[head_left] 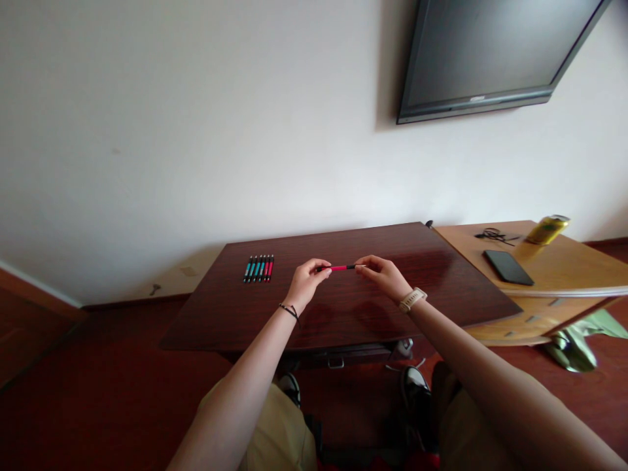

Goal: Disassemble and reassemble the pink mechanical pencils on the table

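Above the dark wooden table (294, 327), a red pen with black ends (339, 267) is held level between my two hands. The fingers of my left hand (308, 281) pinch its left end, and my right hand (385, 276) grips its right end at the fingertips. To the left of my hands, several pens (258, 269) lie side by side in a row on the tabletop. Those on the row's left are blue-green, while the ones at its right end are red or pink.
A light wooden cabinet (574, 268) adjoins the table on the right. It bears a black phone (507, 267), a dark cable (495, 235) and a yellow can (548, 230). A television (490, 59) hangs on the wall. Green cloth (579, 347) lies low at the right.
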### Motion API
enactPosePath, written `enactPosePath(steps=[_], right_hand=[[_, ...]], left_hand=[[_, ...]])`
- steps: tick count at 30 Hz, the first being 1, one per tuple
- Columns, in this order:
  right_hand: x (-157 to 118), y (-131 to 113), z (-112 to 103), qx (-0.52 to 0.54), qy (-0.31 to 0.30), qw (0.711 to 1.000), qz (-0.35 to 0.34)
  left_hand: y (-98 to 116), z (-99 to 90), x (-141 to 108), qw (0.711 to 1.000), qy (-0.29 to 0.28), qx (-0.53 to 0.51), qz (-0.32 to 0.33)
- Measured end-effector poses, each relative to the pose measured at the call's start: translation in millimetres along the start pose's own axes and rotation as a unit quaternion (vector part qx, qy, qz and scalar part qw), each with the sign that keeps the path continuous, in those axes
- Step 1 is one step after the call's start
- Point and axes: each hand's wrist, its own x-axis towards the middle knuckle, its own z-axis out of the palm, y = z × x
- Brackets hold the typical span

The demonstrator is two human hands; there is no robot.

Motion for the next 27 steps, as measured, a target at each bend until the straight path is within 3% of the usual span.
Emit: enactPosePath(steps=[27], right_hand=[[-2.2, -4.8, 1.1, 0.006, -0.007, 1.000, 0.011]], left_hand=[[1.3, 1.2, -1.5, 1.000, 0.003, -0.004, -0.005]])
